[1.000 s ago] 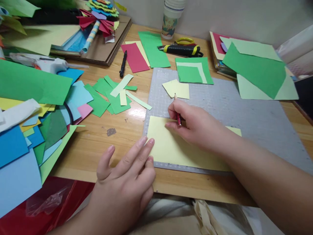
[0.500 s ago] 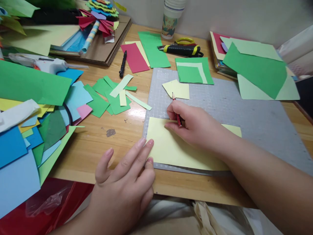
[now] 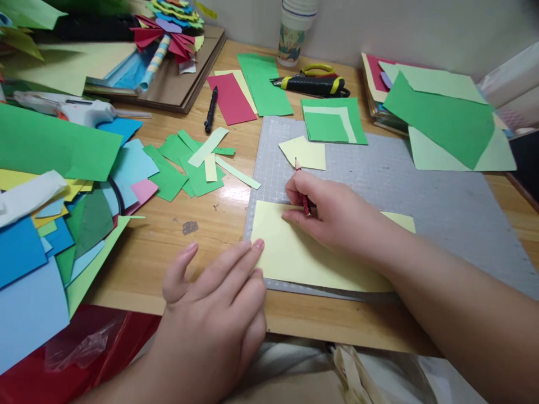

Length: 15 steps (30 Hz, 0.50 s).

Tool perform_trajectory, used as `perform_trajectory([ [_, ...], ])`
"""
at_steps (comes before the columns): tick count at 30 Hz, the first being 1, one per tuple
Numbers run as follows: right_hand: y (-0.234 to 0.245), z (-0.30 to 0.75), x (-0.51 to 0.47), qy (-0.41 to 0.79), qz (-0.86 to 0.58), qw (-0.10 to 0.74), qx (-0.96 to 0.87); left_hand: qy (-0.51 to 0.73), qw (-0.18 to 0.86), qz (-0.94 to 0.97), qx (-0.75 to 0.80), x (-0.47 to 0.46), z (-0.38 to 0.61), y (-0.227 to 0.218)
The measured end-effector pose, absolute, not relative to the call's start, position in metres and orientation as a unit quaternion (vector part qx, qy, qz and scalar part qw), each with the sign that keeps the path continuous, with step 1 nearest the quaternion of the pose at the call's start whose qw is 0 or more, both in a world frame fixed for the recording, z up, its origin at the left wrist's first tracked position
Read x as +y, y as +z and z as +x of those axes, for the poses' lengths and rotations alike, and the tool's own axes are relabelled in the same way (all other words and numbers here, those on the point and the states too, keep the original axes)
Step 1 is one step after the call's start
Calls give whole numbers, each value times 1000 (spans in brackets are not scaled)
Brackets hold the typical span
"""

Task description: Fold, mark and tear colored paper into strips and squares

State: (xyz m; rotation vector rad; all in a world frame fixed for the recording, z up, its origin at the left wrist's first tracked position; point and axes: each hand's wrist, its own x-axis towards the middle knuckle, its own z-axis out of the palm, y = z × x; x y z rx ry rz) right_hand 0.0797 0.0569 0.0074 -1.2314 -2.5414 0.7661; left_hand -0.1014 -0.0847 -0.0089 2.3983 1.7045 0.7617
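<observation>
A pale yellow sheet of paper [image 3: 295, 258] lies on the grey cutting mat [image 3: 446, 224] close to the table's front edge. My right hand [image 3: 324, 213] rests over the sheet's upper part, its fingers closed round a dark red pencil [image 3: 305, 203]. The pencil's sharpened tip points up and away, near a small cut piece of yellow paper [image 3: 309, 154]. At the sheet's left edge, my left hand [image 3: 219, 308] has its fingers stretched out and its thumb apart, with fingertips touching the paper's corner area. My right forearm hides the sheet's right part.
Green paper scraps [image 3: 202, 168] and a black pen [image 3: 211, 109] lie left of the mat. A glue gun [image 3: 84, 109] sits among coloured papers. Behind the mat are black-and-yellow pliers [image 3: 314, 85] and stacked paper cups [image 3: 292, 33]. A paper stack [image 3: 442, 112] stands at back right.
My left hand has shifted slightly down and left, its fingers a little less extended along the sheet's edge. My right hand and the pencil have barely moved.
</observation>
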Motion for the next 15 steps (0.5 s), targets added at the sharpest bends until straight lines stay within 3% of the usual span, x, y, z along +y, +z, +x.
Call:
perform_trajectory([
  [15,0,101,54,68,-447,83,-888,185,51,813,550,-58,-102,-6],
])
